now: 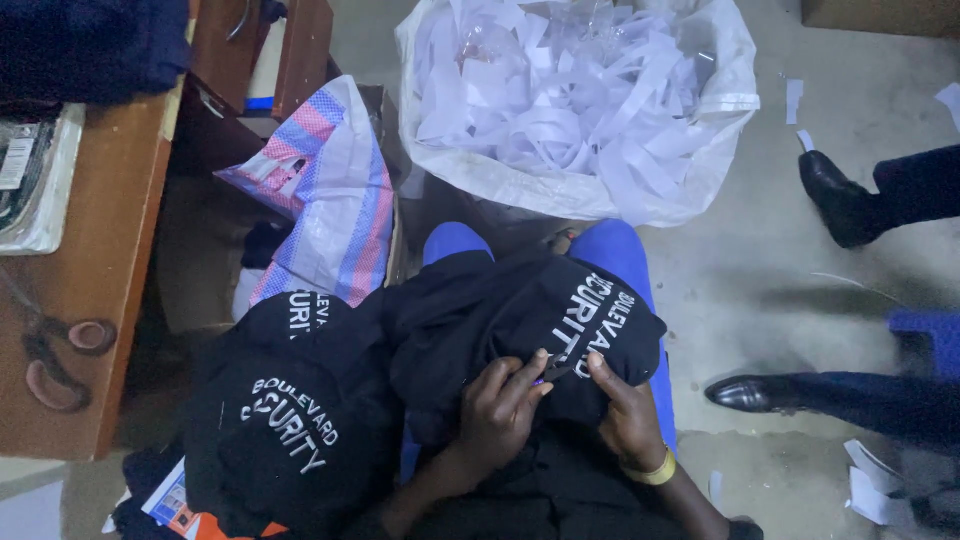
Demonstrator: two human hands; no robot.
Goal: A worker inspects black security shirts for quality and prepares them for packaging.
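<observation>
I see the left hand (497,405) and right hand (628,415) close together, both pinching a black garment (520,310) with white lettering that lies across the lap. A small purple tool (549,374) sits between the fingers. A sack of white strips (575,100) stands ahead

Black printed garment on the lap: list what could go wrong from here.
1. The left hand and right hand pinch the black printed garment around a small purple-handled tool; its tip sits close to the fingertips and might nick them or the cloth.
2. The stack of black garments beside the lap overhangs and could slide to the floor.
3. The white sack of paper strips stands close and might get kicked.
</observation>
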